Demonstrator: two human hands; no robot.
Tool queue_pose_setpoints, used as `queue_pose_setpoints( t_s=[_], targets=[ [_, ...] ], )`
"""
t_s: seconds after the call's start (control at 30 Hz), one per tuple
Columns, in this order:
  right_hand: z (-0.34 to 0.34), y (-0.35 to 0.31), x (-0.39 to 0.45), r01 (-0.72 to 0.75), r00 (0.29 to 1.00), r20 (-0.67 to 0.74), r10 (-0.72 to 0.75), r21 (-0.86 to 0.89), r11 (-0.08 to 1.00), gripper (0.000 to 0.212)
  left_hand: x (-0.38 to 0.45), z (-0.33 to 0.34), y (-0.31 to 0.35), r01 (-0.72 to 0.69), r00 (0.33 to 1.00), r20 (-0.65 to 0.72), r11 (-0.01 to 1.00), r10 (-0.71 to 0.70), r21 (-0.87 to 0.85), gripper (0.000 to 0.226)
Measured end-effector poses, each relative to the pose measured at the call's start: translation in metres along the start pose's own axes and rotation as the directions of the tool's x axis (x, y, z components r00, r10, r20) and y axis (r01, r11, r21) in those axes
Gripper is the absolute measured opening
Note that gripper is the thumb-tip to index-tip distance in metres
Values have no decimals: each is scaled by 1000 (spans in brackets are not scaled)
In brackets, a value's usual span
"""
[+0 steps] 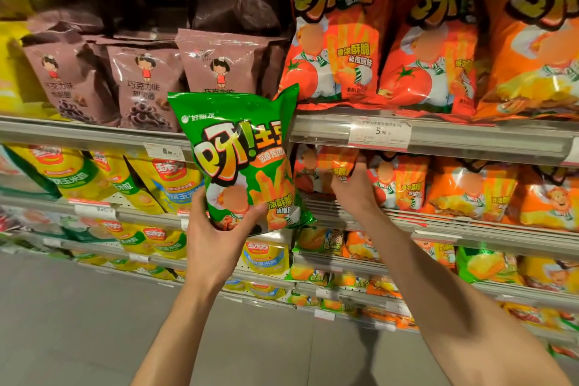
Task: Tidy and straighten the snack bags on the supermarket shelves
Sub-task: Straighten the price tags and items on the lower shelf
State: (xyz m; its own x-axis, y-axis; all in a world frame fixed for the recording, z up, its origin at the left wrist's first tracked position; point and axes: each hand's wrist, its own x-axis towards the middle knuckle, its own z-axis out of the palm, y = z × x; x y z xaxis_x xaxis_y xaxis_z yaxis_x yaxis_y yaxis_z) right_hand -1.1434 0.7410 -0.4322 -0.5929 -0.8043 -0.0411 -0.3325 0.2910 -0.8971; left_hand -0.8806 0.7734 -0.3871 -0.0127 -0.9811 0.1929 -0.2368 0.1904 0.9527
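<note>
Snack bags fill the shelves on both sides, and one green bag (247,160) is off the shelf, held upright in front of the shelf edge (470,138) by the left hand (216,229). That hand grips the bag's lower end, with the thumb across the printed front and the other fingers curled round behind and under it. The right hand (352,183) reaches into the row below the price tag (380,132), its fingers closed round the top of a small red-orange bag (336,166) that stands among others of the same kind; how tightly it pinches cannot be told, since the fingertips are hidden behind the pack. Above, large red bags (338,41) stand beside brown bags (144,84).
</note>
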Motion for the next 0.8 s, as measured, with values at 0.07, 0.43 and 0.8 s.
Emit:
queue_pose_setpoints(
  t_s=[0.07, 0.43, 0.8],
  targets=[
    [4, 7, 2, 25, 999, 50, -20, -90, 996, 37, -1, 1, 1, 8, 1000, 6, 1000, -8, 1, 54],
    [-3, 20, 0, 74, 990, 129, -49, -202, 977, 43, 1, 4, 0, 51, 997, 56, 999, -50, -14, 78],
    [-48, 21, -60, -37, 999, 39, 31, 167, 985, 29, -16, 0, -8, 70, 992, 116, 993, -58, -98, 60]
  ],
)
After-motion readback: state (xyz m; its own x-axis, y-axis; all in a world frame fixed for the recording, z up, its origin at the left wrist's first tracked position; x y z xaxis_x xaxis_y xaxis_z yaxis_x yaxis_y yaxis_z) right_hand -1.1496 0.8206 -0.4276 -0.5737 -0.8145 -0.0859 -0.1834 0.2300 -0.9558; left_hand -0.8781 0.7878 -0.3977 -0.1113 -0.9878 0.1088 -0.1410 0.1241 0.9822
